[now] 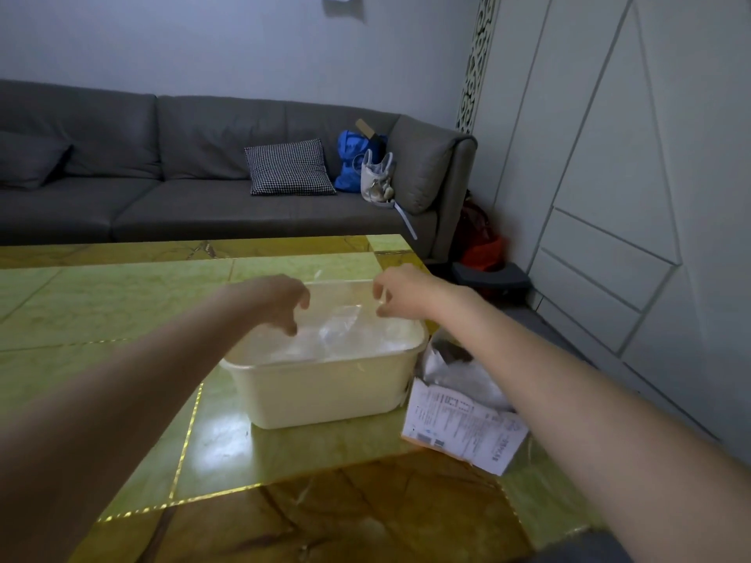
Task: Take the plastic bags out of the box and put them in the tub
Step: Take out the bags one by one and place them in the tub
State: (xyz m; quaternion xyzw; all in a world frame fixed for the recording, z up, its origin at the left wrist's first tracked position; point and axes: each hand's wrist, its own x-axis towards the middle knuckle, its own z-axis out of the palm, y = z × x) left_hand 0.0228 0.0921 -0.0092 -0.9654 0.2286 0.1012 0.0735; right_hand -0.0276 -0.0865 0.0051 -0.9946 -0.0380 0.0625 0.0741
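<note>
Your left hand (280, 300) and right hand (400, 292), fingers loosely curled, hover over tub (325, 392) heaped with plastic bags (341, 331); grip unclear. Box (463, 424) alongside appears mostly emptied.

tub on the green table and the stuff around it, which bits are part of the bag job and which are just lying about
Part of the job:
tub
plastic bags inside it
box with the printed label, beside the tub
left hand and right hand over the tub

Just lying about:
checked cushion
blue bag
sofa
</note>
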